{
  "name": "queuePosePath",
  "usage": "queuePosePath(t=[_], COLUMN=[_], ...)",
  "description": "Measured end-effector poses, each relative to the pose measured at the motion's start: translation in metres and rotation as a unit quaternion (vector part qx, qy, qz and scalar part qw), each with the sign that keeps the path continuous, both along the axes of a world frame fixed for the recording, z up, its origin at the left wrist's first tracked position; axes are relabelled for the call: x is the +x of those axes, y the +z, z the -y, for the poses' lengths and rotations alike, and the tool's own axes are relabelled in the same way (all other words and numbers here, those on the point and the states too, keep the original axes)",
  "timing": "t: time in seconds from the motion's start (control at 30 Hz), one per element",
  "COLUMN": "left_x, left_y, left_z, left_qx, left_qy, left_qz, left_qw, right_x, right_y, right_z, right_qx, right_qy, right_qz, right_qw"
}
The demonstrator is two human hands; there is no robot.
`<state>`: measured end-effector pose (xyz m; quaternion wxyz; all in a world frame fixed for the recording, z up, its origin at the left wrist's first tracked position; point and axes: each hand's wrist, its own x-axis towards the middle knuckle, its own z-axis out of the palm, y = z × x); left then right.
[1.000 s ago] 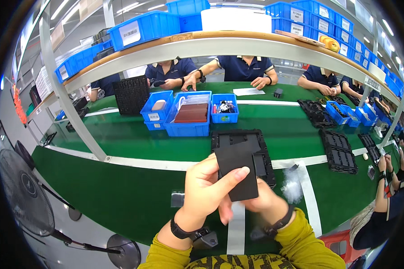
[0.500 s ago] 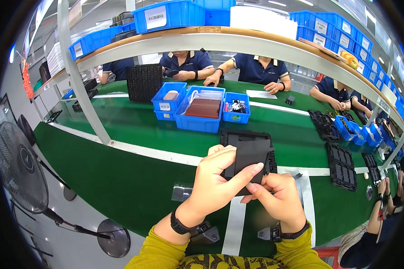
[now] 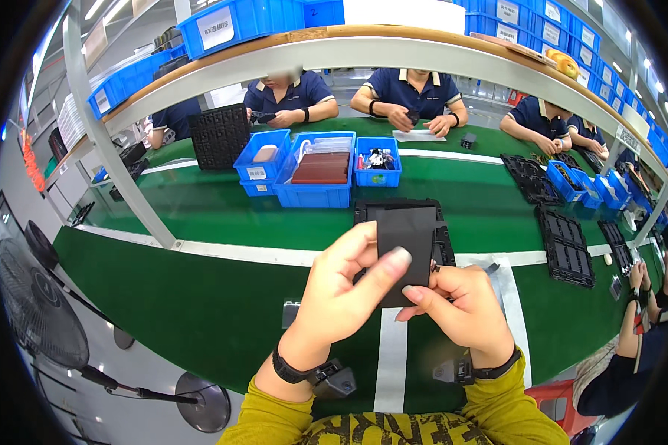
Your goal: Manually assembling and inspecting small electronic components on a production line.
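A flat black rectangular piece (image 3: 414, 236) is held up in front of me, over the green bench. My left hand (image 3: 341, 291) grips its left side, with the thumb lying across its face. At the lower right corner, the thumb and fingers of my right hand (image 3: 462, 302) pinch the same piece. Behind it lies a black moulded tray (image 3: 365, 211), partly covered by the piece and my hands. Beside my left wrist, a small clear plastic piece (image 3: 291, 313) rests on the bench.
Beyond the tray stand blue bins, one with brown-red sheets (image 3: 321, 169), another with small parts (image 3: 378, 162). More black trays (image 3: 564, 245) lie at right. A shelf (image 3: 334, 50) on white posts spans above. Co-workers sit opposite and at right; a fan (image 3: 41, 304) stands left.
The black piece has tipped more upright and faces me more squarely, both hands still on it. My view has shifted slightly. Opposite, a co-worker's hand has lifted a small dark object.
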<state>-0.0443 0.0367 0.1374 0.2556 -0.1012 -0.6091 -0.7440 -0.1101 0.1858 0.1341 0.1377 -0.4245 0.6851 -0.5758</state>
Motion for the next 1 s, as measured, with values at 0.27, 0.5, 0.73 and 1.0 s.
queuePosePath(t=[0.27,0.5,0.73,1.0], left_x=[-0.006,-0.004,0.001,-0.004], left_y=[-0.006,-0.009,-0.007,-0.006], left_z=[0.007,-0.005,-0.011,-0.016], left_qx=[0.014,0.021,0.025,0.039], left_qy=[0.057,0.064,0.028,0.007], left_qz=[0.023,-0.051,0.002,-0.015], left_qw=[0.998,0.996,0.999,0.999], right_x=[0.006,0.006,0.002,0.003], right_y=[-0.012,-0.013,-0.013,-0.009], right_z=[0.014,0.015,0.009,0.008], right_qx=[0.017,-0.039,-0.075,-0.082], right_qy=[-0.037,-0.039,0.000,-0.038], right_qz=[-0.148,-0.137,-0.028,-0.025], right_qw=[0.988,0.989,0.997,0.996])
